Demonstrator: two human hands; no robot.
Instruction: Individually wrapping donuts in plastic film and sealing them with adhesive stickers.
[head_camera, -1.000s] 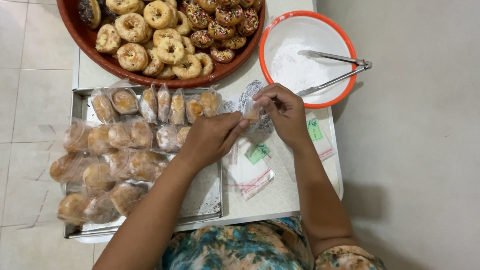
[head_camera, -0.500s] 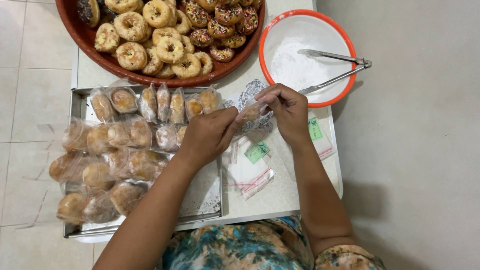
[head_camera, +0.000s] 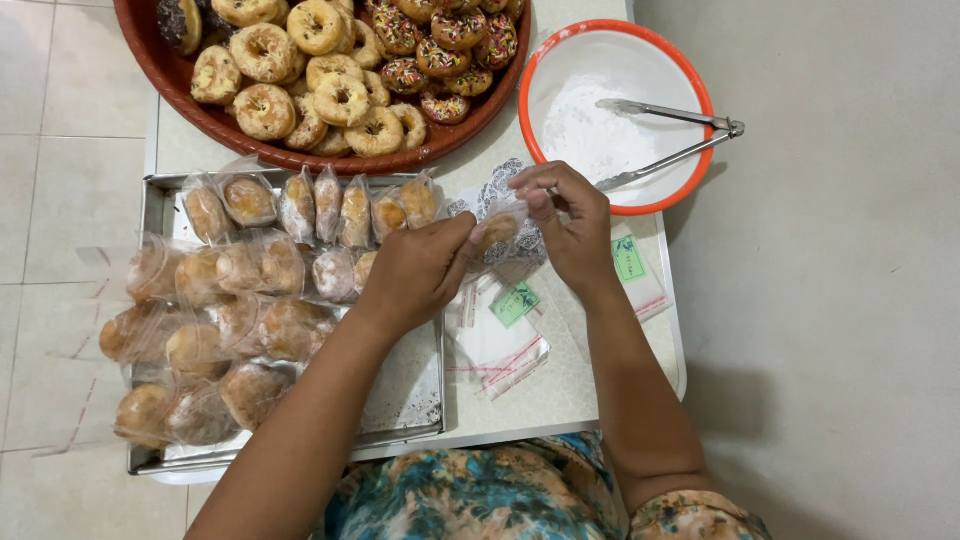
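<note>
Both hands meet over the middle of the table, and between them sits a small clear bag with one pale doughnut inside. The left hand is closed on the bag's near end, fingers curled round it; the right hand pinches the far end, thumb and fingertips shut on the plastic near the mouth. By the look of it, this is the sealing step: doughnut in, flap being pressed or folded down. The next move calls for a firm, even press along the flap while the left hand keeps the bag steady, so the plastic doesn't wrinkle or pop open. The bag lies held just above the tabletop, between the tray and the white bowl, its long axis running roughly left to right, tilted a little, with the mouth end towards the right hand; whether the flap is fully down, I can't tell, since the fingers cover it. On the tray, rows of bagged doughnuts already lie packed. Spare empty bags with green labels lie on the table just below the hands. Up top, a brown platter is piled with loose doughnuts, and tongs rest across the powdered bowl
</note>
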